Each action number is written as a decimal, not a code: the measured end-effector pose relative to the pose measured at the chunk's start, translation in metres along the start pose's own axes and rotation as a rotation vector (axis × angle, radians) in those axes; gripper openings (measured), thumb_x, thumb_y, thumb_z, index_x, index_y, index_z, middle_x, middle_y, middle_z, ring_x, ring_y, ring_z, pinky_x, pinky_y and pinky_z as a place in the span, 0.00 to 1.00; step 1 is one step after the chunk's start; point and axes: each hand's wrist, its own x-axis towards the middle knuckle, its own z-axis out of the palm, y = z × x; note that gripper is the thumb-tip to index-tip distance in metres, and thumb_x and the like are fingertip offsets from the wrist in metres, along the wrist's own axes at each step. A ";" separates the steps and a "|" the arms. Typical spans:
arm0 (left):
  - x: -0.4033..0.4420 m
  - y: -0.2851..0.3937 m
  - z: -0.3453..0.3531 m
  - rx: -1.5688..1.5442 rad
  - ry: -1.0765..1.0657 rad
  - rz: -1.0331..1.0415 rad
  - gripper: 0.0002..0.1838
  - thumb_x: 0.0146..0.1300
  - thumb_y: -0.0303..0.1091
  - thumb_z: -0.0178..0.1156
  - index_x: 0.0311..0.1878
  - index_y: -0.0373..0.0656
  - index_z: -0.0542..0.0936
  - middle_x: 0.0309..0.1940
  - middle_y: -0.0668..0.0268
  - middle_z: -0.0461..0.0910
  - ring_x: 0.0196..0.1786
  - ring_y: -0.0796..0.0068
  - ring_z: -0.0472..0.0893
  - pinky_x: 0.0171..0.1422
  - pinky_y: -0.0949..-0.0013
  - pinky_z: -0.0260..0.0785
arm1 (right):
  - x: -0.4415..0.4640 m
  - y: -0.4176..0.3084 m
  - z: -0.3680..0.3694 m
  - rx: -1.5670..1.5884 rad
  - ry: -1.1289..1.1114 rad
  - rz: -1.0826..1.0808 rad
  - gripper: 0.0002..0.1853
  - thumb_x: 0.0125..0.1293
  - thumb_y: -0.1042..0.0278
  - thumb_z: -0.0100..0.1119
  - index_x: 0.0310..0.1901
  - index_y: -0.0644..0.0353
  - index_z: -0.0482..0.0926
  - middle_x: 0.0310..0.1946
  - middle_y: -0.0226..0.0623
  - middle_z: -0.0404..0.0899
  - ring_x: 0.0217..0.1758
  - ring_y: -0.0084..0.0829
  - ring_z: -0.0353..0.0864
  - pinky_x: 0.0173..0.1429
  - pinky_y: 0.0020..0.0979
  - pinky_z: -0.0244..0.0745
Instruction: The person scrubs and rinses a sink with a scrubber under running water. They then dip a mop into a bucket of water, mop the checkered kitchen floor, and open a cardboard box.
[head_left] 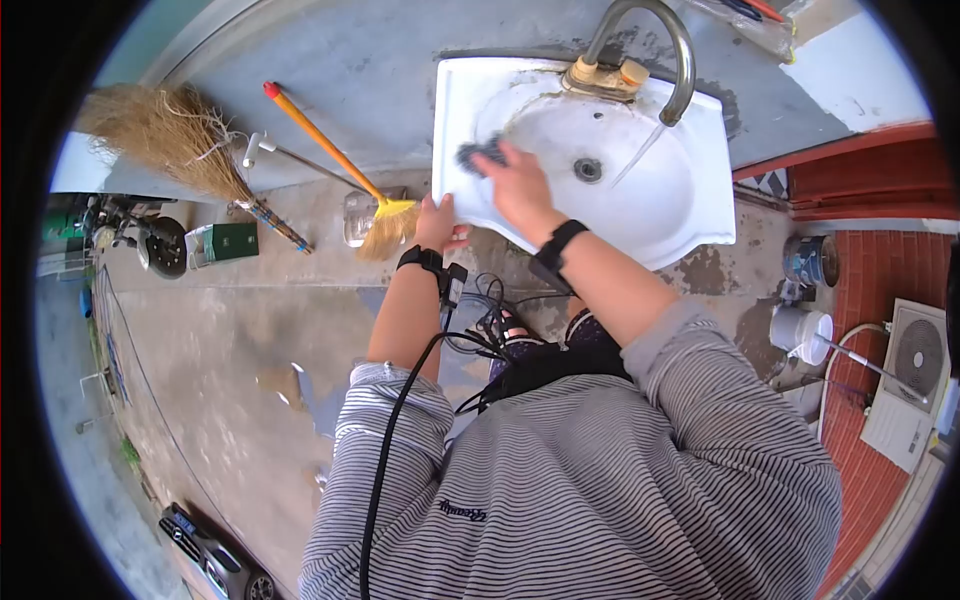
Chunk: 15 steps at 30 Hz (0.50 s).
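A white ceramic sink [660, 225] stands against the wall in front of me. My right hand [522, 190] is closed on a dark grey scouring pad [480, 153], blurred by motion, pressed to the left side of the basin. At the front left corner, my left hand [437, 222] grips the sink's edge, its fingertips partly tucked under it. A curved metal faucet [684, 60] rises from a stained, yellowed base, and a thin stream of water [638, 155] falls from it near the drain [587, 170].
Left of the sink lean a yellow broom [330, 145] and a straw broom [165, 125]. A black cable [395, 420] runs from my left wrist along my body. Buckets [797, 330] and an air-conditioner unit [912, 360] stand at right. A car [210, 550] is parked lower left.
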 end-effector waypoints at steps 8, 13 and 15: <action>-0.003 0.000 0.000 -0.021 -0.001 -0.013 0.21 0.64 0.44 0.42 0.59 0.53 0.56 0.37 0.64 0.72 0.25 0.71 0.75 0.26 0.60 0.76 | -0.073 0.027 -0.031 -0.194 -0.558 0.176 0.21 0.53 0.72 0.43 0.49 0.41 0.74 0.46 0.42 0.71 0.47 0.42 0.71 0.49 0.41 0.66; -0.004 0.004 0.001 -0.004 -0.009 -0.024 0.23 0.64 0.44 0.43 0.60 0.54 0.55 0.41 0.63 0.70 0.26 0.70 0.75 0.27 0.59 0.76 | -0.056 0.146 -0.089 -0.519 -1.274 0.340 0.15 0.59 0.62 0.43 0.40 0.58 0.78 0.44 0.42 0.76 0.45 0.41 0.76 0.51 0.39 0.69; -0.001 0.003 0.001 -0.036 0.009 -0.036 0.23 0.64 0.44 0.43 0.60 0.54 0.55 0.44 0.62 0.69 0.27 0.69 0.76 0.27 0.58 0.76 | -0.063 0.179 -0.100 -0.702 -1.105 0.263 0.15 0.60 0.65 0.42 0.41 0.58 0.78 0.41 0.42 0.78 0.41 0.42 0.78 0.47 0.40 0.71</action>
